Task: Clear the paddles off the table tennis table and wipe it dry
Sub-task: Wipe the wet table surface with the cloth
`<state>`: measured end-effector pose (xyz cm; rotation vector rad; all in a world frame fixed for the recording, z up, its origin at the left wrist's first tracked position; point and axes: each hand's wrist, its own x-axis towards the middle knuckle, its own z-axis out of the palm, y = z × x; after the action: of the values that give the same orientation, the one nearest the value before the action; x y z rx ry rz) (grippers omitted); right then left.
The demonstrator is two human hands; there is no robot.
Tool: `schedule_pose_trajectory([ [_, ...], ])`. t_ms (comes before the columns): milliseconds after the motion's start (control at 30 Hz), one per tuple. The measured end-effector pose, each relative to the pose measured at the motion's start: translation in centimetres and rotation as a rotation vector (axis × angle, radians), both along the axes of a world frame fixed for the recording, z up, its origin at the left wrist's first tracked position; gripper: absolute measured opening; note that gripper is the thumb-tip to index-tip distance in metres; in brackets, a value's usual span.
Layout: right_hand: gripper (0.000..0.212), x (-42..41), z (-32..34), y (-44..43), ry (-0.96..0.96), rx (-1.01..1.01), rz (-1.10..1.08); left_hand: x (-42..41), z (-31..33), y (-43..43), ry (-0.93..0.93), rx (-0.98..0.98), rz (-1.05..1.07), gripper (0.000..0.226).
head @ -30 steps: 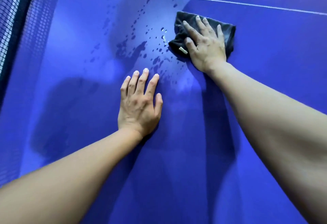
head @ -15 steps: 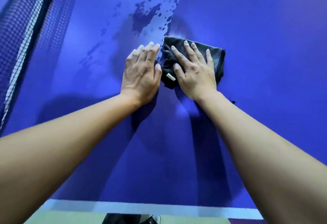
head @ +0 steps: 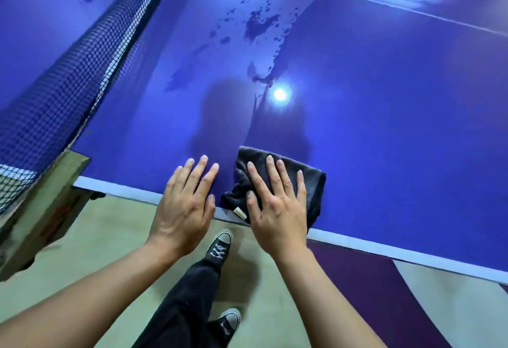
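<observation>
Right hand (head: 277, 207) pressed flat, fingers spread, on dark grey folded cloth (head: 310, 180) at blue table's edge (head: 384, 141); left hand (head: 184, 204) flat, open, holding nothing

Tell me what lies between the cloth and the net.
Head view: the flat left hand beside the cloth, then bare blue tabletop up to the net.

We see a glossy, smooth blue table (head: 384, 127), wet-spotted toward twelve o'clock; soft dark matt cloth (head: 310, 180); mesh net (head: 55, 94).

2 hands (left hand (head: 183, 210), right hand (head: 277, 207)), 1 cloth (head: 308, 180), 1 table (head: 384, 127), 1 net (head: 55, 86), 2 shoes (head: 220, 246).
</observation>
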<state>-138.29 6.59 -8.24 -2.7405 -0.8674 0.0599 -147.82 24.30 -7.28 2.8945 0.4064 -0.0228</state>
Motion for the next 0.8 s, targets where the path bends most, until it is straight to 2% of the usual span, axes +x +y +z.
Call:
schedule_pose_trajectory([
  [167, 0.055, -2.6, 0.1, 1.2, -0.016, -0.011, -0.105, -0.8, 0.6, -1.2, 0.020, -0.056, 0.070, 0.061],
  [433, 0.055, -0.4, -0.1, 3.5, -0.035, 0.012, -0.033, -0.9, 0.4, -1.1, -0.089, -0.116, 0.133, 0.056],
  [633, 0.055, 4.6, -0.2, 5.6, -0.014, 0.022, -0.033, 1.5, 0.8, 0.0, -0.215, -0.087, 0.210, 0.036],
  [800, 0.054, 10.2, -0.5, 7.8, -0.027, 0.028, -0.061, 6.0, 0.9, 2.7, -0.245, -0.088, 0.235, 0.026],
])
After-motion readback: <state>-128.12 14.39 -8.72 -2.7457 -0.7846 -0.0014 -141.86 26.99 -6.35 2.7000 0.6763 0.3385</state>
